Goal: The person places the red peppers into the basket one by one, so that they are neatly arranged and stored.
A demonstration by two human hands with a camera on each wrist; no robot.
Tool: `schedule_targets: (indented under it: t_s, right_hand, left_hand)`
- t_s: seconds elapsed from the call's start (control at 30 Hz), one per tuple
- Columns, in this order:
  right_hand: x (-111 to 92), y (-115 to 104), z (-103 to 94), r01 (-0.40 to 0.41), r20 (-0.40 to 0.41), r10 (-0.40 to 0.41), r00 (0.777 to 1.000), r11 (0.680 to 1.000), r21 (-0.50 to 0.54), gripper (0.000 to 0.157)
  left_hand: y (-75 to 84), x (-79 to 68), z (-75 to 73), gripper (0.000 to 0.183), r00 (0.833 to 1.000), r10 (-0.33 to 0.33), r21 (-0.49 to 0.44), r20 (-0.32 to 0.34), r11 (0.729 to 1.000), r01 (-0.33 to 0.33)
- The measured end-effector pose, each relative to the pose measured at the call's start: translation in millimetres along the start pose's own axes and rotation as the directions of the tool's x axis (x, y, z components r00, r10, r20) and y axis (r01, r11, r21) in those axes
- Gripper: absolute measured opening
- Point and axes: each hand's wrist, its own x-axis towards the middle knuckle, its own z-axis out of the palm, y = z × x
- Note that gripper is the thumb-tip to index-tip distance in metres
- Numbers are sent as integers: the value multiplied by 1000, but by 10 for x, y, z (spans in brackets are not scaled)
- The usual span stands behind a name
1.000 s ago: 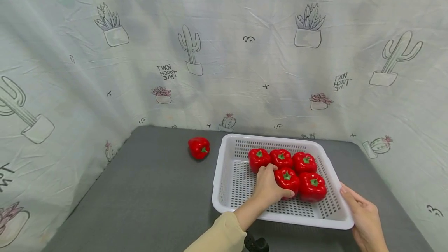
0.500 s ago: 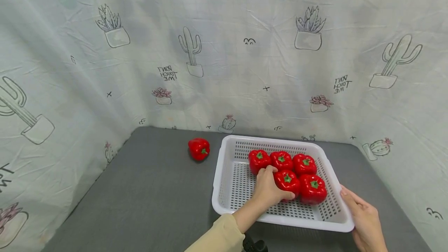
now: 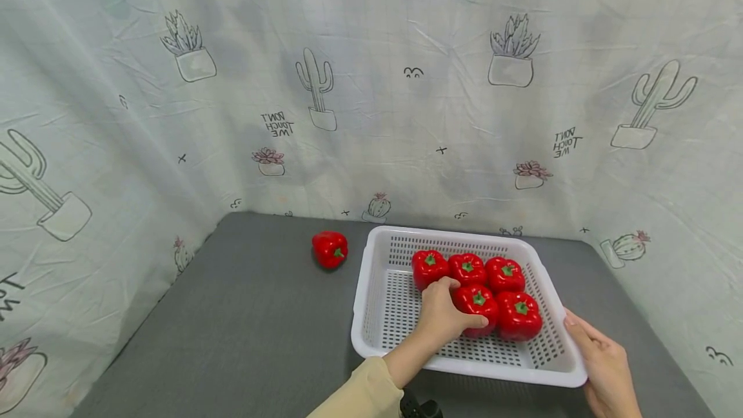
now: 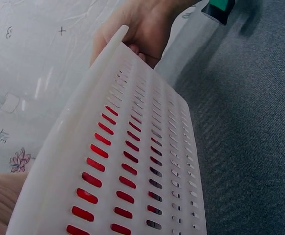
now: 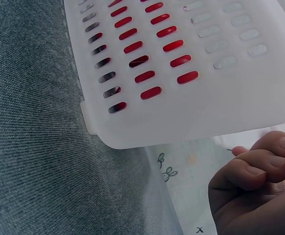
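Observation:
My left hand (image 3: 442, 311) reaches into a white perforated basket (image 3: 364, 295) and grips the front-middle red bell pepper (image 3: 475, 316), fingers at its far left and thumb at its near side. To the right of that pepper is another red bell pepper (image 3: 518, 316), close against it. Behind them stand three more, a left bell pepper (image 3: 429, 269), a middle bell pepper (image 3: 467, 269) and a right bell pepper (image 3: 505, 274). At the basket's right rim my right hand (image 3: 604, 357) holds on. Through the wall slots in the left wrist view, red pepper skin shows.
One red bell pepper (image 3: 329, 249) lies outside the basket, toward the back of the grey table (image 3: 249, 315). A pale curtain (image 3: 371, 95) printed with cacti surrounds the back and sides of the table.
The scene sits slightly lower in the head view. The gripped bell pepper has shifted a little toward me and its stem has turned slightly. My right hand stays on the basket's rim.

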Motion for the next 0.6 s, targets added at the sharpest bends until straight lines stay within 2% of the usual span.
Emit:
schedule_targets:
  t_s: [0.07,0.2,0.27,0.33,0.47,0.6]
  right_hand:
    - [2,-3,7,0,-5,0,1000,1000,-7,22]
    - [10,-13,30,-21,-45,17,999,997,-77,61]
    - [14,-18,36,-30,-57,24,998,994,-103,70]
    - [15,-20,33,-35,-54,30,998,995,-98,65]
    - [11,-15,21,-38,-48,35,998,996,-78,39]
    - [10,-9,26,-39,-57,35,998,996,-76,23]
  left_hand:
    - [3,5,-5,62,1000,-4,-12,1,1000,4]
    - [19,1,-22,61,1000,-14,-28,0,1000,14]
    - [27,-4,-29,61,1000,-16,-29,-1,999,16]
    - [31,-9,-33,61,1000,-20,-26,1,999,20]
    - [31,-11,-29,62,1000,-26,-28,7,999,27]
    - [23,-9,-27,66,1000,-22,-32,4,999,22]
